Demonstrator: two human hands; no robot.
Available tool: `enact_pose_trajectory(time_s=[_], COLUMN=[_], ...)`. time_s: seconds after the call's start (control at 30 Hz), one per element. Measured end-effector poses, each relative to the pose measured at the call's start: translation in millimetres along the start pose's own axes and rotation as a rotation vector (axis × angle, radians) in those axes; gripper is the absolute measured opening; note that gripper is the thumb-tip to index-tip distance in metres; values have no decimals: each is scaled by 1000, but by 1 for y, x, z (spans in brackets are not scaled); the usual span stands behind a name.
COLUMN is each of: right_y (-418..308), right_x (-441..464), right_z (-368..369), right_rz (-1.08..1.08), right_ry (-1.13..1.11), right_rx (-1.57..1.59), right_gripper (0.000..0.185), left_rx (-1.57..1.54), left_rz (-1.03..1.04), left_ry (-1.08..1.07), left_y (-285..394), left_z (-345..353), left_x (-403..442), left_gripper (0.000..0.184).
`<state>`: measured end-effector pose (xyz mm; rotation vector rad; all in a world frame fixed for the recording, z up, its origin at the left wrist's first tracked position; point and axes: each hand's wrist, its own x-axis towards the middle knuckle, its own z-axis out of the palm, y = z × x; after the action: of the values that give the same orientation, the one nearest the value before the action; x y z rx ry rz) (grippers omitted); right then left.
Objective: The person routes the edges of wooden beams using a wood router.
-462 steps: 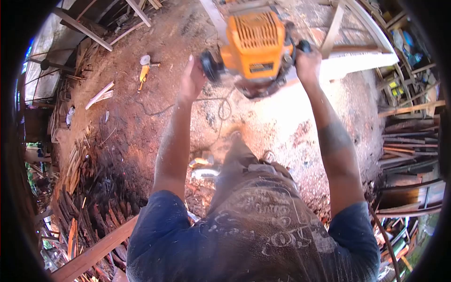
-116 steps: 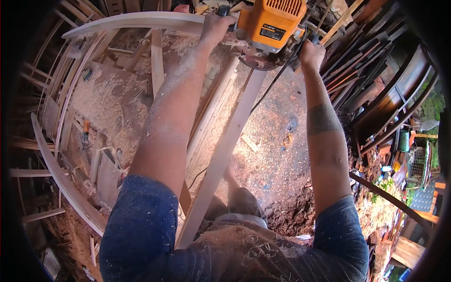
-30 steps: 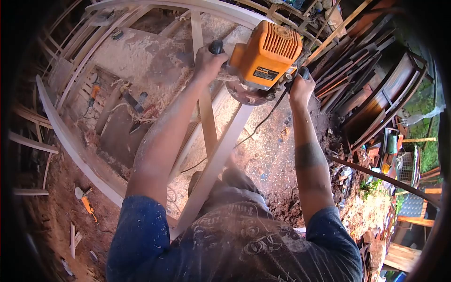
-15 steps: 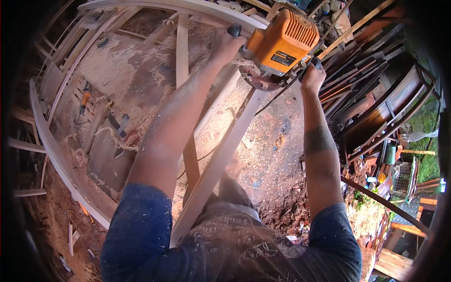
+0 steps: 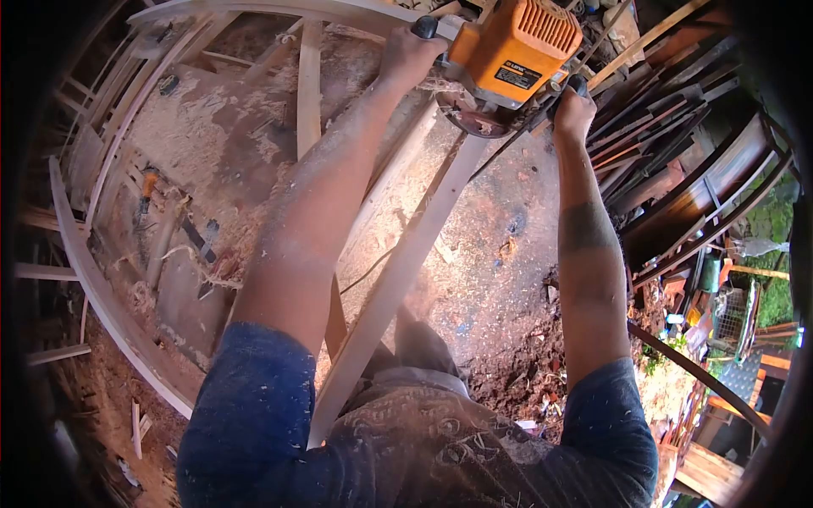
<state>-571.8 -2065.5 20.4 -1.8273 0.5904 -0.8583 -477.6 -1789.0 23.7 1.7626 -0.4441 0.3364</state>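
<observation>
An orange router [image 5: 517, 55] with a round base rests on the far part of a long pale wooden board [image 5: 406, 262], which slants from my body up to the upper middle. My left hand [image 5: 411, 57] is wrapped round the black knob on the router's left side. On the right side, my right hand [image 5: 574, 112] grips the other black handle. A dark cable runs down from the tool beside the board. The cutter under the base cannot be made out.
A curved wooden frame piece [image 5: 110, 313] arcs along the left. An orange-handled tool [image 5: 148, 184] lies among shavings at left. Dark wood strips [image 5: 644, 144] are stacked at the upper right. A curved dark panel [image 5: 703, 199] stands at the right.
Over the last second, the router and both hands have moved up and to the right in view, away from my body along the board. Both hands have kept their hold.
</observation>
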Motion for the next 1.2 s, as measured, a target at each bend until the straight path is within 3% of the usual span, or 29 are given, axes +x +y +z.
enact_pose_trajectory(time_s=[0.7,1.2], right_y=[-22,-29], right_x=[-105,-170], right_z=[-21,-38], right_rz=[-3,-63], right_ry=[8,-65], right_rx=[90,93], right_gripper=[22,25], left_rx=[-34,13], left_rz=[-91,-187], left_ry=[27,-8], left_y=[21,45], left_z=[-63,-115], left_x=[-84,-144], left_gripper=[22,31])
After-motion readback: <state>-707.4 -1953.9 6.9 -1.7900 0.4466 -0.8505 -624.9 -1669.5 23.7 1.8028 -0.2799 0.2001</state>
